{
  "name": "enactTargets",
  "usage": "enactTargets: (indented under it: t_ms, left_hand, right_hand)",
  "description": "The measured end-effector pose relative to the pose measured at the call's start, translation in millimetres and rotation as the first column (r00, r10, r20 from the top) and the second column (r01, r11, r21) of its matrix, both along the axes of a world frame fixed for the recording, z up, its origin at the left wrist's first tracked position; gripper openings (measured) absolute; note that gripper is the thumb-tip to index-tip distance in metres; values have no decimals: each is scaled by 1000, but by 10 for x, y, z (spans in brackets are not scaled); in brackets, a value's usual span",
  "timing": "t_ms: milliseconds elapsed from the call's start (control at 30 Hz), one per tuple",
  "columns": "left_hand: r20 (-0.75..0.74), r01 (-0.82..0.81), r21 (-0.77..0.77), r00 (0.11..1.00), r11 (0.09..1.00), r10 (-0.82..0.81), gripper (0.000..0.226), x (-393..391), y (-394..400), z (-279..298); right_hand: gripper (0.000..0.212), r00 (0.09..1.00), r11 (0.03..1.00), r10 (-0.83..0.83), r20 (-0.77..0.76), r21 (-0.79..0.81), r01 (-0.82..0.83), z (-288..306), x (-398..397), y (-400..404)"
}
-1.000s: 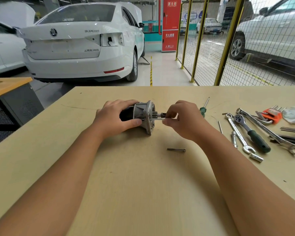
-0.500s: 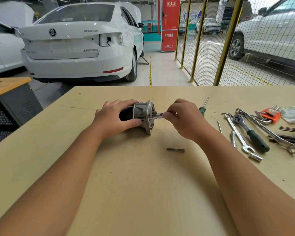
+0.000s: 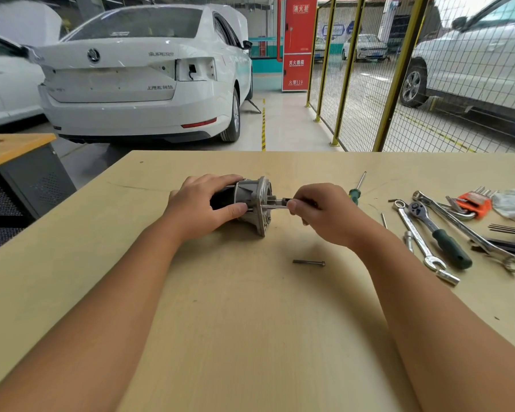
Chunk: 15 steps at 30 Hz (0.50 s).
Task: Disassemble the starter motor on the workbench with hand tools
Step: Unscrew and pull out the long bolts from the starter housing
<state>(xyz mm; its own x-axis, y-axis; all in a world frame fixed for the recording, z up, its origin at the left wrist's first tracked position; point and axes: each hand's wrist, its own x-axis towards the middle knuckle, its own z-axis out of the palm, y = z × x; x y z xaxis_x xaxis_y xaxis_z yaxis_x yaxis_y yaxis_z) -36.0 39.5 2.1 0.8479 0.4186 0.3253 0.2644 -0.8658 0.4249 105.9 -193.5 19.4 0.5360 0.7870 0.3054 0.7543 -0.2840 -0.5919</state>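
The starter motor (image 3: 254, 200) lies on its side in the middle of the wooden workbench (image 3: 250, 322), its grey flanged end facing right. My left hand (image 3: 202, 206) grips its dark body from the left. My right hand (image 3: 321, 212) pinches the head end of a long bolt (image 3: 275, 206) that sticks out of the flange to the right. A second long bolt (image 3: 309, 262) lies loose on the bench in front of the motor.
Hand tools lie at the right: a green-handled screwdriver (image 3: 356, 187), a ratchet (image 3: 439, 233), combination wrenches (image 3: 416, 233), a socket (image 3: 448, 277) and an orange hex key set (image 3: 473, 202). A white car and yellow mesh fencing stand beyond the bench's far edge.
My right hand has drawn the long bolt a little further out of the flange to the right. My left hand and the motor have stayed in place.
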Motion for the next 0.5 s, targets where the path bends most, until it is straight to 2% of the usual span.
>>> enactTargets:
  t_ms: [133,333,500]
  left_hand:
    - [-5,-2,1,1000,1000,2,74,3,3,-3]
    - [-5,-1,0,1000,1000,1,73,4,5,-4]
    - [-8,-4,1,1000,1000,4,74,4,3,-4]
  right_hand:
    - [25,1000,999,-6,28,-50,7,-20,-7,15]
    - [25,999,1000,-8,36,3,8,-27,1,12]
    - [14,997,999,-53,55,15,52,-96,1,36]
